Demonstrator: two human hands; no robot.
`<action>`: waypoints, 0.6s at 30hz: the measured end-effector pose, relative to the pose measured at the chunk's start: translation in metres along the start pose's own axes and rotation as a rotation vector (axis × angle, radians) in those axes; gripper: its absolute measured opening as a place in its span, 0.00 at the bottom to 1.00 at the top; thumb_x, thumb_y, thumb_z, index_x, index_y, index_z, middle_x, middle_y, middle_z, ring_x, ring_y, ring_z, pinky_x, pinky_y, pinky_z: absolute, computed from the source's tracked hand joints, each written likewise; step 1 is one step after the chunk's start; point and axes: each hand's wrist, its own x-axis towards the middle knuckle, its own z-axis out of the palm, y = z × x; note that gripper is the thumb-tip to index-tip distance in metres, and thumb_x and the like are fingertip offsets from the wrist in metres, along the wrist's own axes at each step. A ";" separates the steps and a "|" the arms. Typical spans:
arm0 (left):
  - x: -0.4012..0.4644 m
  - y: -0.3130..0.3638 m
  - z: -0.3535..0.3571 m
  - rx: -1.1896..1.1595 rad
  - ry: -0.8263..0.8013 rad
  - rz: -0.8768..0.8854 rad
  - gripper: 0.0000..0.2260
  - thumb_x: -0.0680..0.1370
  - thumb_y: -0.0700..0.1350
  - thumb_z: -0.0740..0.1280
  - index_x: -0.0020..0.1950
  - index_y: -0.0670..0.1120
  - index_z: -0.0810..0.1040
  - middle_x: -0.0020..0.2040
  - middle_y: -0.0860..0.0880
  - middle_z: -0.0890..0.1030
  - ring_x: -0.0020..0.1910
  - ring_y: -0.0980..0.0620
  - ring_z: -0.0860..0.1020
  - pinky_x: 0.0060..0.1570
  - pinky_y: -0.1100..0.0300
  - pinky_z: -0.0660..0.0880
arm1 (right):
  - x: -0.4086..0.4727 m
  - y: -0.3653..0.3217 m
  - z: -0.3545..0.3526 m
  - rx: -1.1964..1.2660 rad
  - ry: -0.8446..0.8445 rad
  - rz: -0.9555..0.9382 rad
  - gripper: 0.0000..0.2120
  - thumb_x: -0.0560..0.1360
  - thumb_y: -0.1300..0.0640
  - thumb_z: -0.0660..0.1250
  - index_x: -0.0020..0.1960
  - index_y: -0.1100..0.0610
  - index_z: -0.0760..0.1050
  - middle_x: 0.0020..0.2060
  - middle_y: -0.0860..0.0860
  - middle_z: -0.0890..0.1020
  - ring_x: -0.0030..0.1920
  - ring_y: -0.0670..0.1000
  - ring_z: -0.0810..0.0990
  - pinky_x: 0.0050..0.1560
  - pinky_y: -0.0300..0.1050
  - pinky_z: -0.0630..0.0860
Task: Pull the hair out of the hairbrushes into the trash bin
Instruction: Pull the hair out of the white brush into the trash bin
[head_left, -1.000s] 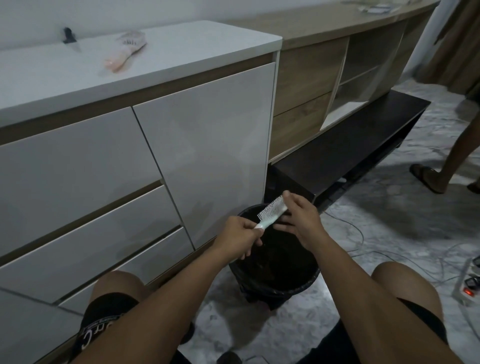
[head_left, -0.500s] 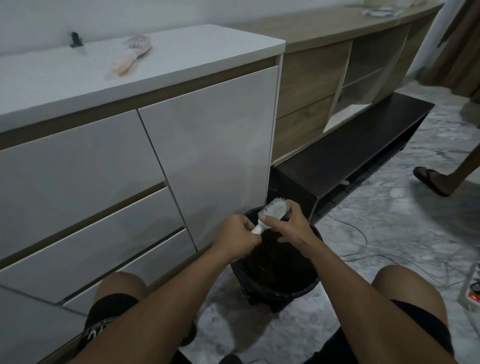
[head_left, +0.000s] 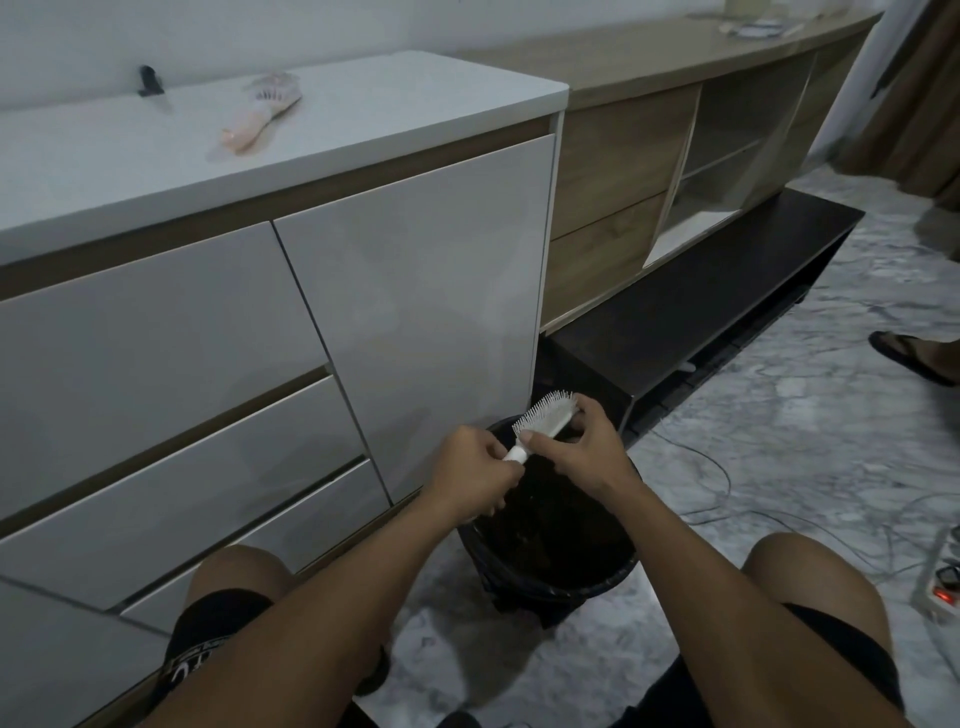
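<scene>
Left hand (head_left: 475, 467) grips the white hairbrush (head_left: 545, 420) by its handle directly above the black trash bin (head_left: 550, 582), so loosened hair drops in; right hand (head_left: 579, 451) pinches at the brush head

A white cabinet (head_left: 405, 291) with flat drawer fronts fills the view from 9 to 12 o'clock; a small black object (head_left: 149, 80) stands on its top against the wall at 11 o'clock. Toward 1 o'clock runs a wooden sideboard (head_left: 623, 171) with open shelves, and a low black bench (head_left: 691, 306) lies in front of it. The marble floor (head_left: 810, 441) spreads to 3 o'clock, crossed by loose cables (head_left: 711, 467). A power strip (head_left: 943, 587) with a red light sits at 4 o'clock. A sandalled foot (head_left: 909, 356) shows at 3 o'clock, a brown curtain (head_left: 919, 104) at 2.
</scene>
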 end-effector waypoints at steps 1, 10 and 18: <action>0.001 -0.001 -0.001 -0.053 -0.016 -0.036 0.03 0.71 0.38 0.69 0.40 0.38 0.81 0.26 0.45 0.80 0.18 0.53 0.74 0.20 0.62 0.69 | 0.000 -0.002 -0.001 0.011 -0.001 -0.001 0.53 0.55 0.34 0.77 0.74 0.50 0.60 0.59 0.45 0.75 0.56 0.50 0.79 0.56 0.57 0.80; 0.005 -0.012 -0.014 -0.293 -0.012 -0.133 0.03 0.71 0.35 0.69 0.42 0.35 0.80 0.33 0.41 0.84 0.19 0.52 0.73 0.20 0.62 0.68 | 0.006 -0.004 -0.011 0.128 0.282 0.038 0.06 0.75 0.60 0.71 0.51 0.57 0.80 0.44 0.55 0.85 0.40 0.51 0.85 0.44 0.47 0.83; 0.007 -0.013 -0.012 -0.152 0.065 -0.070 0.06 0.70 0.37 0.73 0.43 0.42 0.78 0.30 0.45 0.80 0.20 0.52 0.75 0.22 0.60 0.71 | 0.007 0.002 -0.005 0.068 0.276 0.061 0.13 0.72 0.65 0.71 0.55 0.55 0.79 0.48 0.48 0.81 0.51 0.48 0.80 0.57 0.47 0.78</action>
